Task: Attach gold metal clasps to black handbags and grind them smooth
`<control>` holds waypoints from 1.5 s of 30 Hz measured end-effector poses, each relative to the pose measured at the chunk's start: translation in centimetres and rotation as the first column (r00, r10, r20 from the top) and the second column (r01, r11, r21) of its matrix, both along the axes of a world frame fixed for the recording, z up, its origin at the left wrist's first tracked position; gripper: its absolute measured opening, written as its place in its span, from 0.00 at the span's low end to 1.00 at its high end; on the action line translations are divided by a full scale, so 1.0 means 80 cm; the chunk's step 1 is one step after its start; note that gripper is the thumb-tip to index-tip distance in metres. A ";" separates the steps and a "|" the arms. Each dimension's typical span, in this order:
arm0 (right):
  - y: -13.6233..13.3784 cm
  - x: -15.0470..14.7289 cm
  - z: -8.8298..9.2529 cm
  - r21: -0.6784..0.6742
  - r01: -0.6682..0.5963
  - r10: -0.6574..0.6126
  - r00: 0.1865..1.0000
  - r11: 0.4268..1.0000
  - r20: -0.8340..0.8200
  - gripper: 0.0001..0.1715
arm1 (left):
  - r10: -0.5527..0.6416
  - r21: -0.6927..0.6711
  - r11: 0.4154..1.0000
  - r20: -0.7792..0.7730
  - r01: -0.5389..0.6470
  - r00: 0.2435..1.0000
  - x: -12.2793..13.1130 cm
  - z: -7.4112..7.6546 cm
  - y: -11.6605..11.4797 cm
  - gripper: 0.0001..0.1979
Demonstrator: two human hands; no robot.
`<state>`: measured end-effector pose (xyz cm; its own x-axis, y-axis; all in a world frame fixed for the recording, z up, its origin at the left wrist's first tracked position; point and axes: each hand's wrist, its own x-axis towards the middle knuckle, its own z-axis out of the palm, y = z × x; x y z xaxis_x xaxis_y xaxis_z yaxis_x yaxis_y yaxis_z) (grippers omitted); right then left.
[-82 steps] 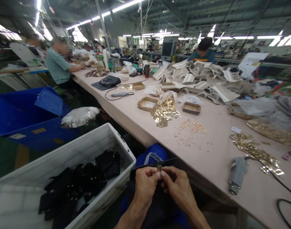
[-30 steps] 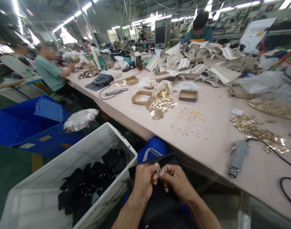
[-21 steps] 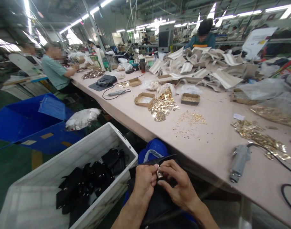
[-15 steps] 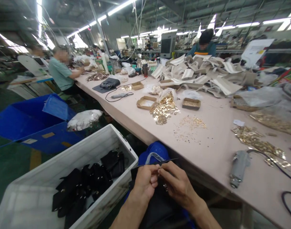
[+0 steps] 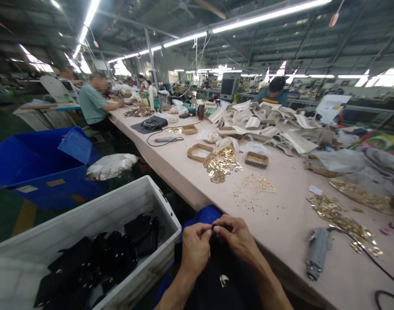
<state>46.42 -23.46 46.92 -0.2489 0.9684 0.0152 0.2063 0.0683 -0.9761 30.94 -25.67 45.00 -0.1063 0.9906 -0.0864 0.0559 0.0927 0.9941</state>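
Observation:
My left hand [image 5: 197,245] and my right hand [image 5: 237,237] meet over my lap, close to the table's front edge. Thumbs and fingertips are pinched together at the top edge of a black leather-like bag piece [image 5: 212,275]. The piece lies across my lap, between my forearms. A small shiny gold metal fitting [image 5: 224,280] shows on it, below my hands. Exactly what sits between the fingertips is too small to make out.
Left of me, a white plastic bin [image 5: 151,193] holds several black pieces [image 5: 119,254] with gold fittings. On the table [image 5: 184,172] lie gold metal parts [image 5: 222,163], small studs [image 5: 258,184], a grey power screwdriver [image 5: 317,252] and light-grey pieces [image 5: 264,120]. Co-workers sit farther off.
The view has tilted up. Both hands now pinch closer together at the black piece's edge; the right fingers have curled in, and the gold fitting shows more plainly below them.

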 end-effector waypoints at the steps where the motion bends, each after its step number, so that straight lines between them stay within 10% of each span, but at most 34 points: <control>1: -0.001 0.000 -0.006 -0.008 0.004 -0.004 1.000 1.000 -0.007 0.10 | -0.010 -0.016 1.000 -0.008 0.010 1.000 0.000 -0.006 0.001 0.12; 16: 0.002 -0.008 -0.037 -0.114 0.101 -0.099 0.995 0.988 0.025 0.12 | -0.117 -0.005 0.993 -0.284 0.120 0.952 -0.007 -0.001 -0.006 0.15; 23: 0.008 -0.015 -0.056 -0.250 0.109 -0.159 0.969 0.962 -0.190 0.36 | -0.138 -0.083 0.989 -0.217 0.122 0.966 -0.009 -0.020 -0.001 0.14; 30: 0.009 -0.013 -0.062 -0.177 0.101 -0.115 0.991 0.979 -0.074 0.20 | -0.118 -0.075 0.992 -0.298 0.100 0.947 -0.011 -0.024 0.002 0.14; 45: 0.016 -0.033 -0.072 -0.047 0.167 -0.160 0.979 0.985 0.125 0.21 | -0.041 -0.142 0.990 -0.180 0.015 0.983 -0.012 -0.065 0.008 0.12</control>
<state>43.75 -22.14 41.13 -0.0838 0.9946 -0.0616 0.3267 -0.0310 -0.9446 30.02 -25.01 39.84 -0.1050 0.9730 -0.2057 0.2394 0.2255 0.9444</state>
